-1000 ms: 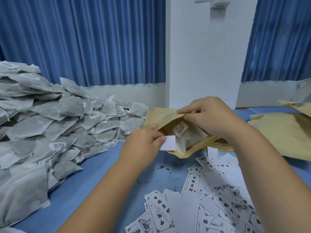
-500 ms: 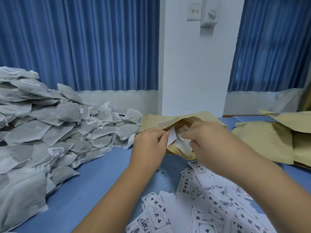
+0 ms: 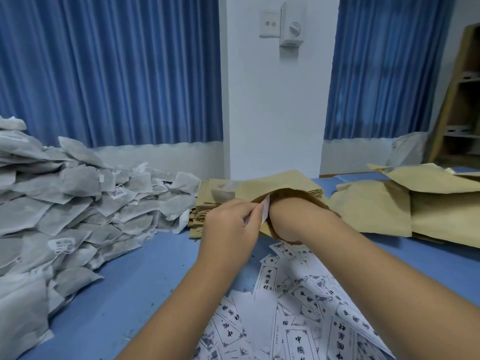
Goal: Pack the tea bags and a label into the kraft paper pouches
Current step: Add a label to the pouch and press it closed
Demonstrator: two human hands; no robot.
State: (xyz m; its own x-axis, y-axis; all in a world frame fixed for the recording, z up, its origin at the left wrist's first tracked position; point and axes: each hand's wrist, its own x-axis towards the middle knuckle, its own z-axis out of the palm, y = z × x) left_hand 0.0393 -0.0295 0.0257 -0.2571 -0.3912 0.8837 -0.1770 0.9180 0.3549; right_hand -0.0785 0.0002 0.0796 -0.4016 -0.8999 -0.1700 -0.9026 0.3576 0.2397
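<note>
A kraft paper pouch [image 3: 272, 184] lies open-mouthed toward me at the table's middle. My right hand is pushed inside it up to the wrist [image 3: 293, 216], so its fingers are hidden. My left hand [image 3: 231, 227] pinches a small white label [image 3: 265, 211] against the pouch's mouth edge. The tea bags pushed into the pouch are out of sight. A big heap of grey tea bags [image 3: 65, 209] fills the left side. Loose printed labels [image 3: 298, 307] are scattered in front of me.
A stack of flat kraft pouches [image 3: 202, 216] sits under and left of the open one. More pouches [image 3: 415, 203] are piled at the right. The table top [image 3: 130, 281] is blue. A white pillar [image 3: 272, 113], blue curtains and a wooden shelf [image 3: 459, 100] stand behind.
My right hand has gone from the pouch's mouth deep into the pouch, taking the tea bags out of sight. My left hand keeps the label at the mouth. The view has tilted upward.
</note>
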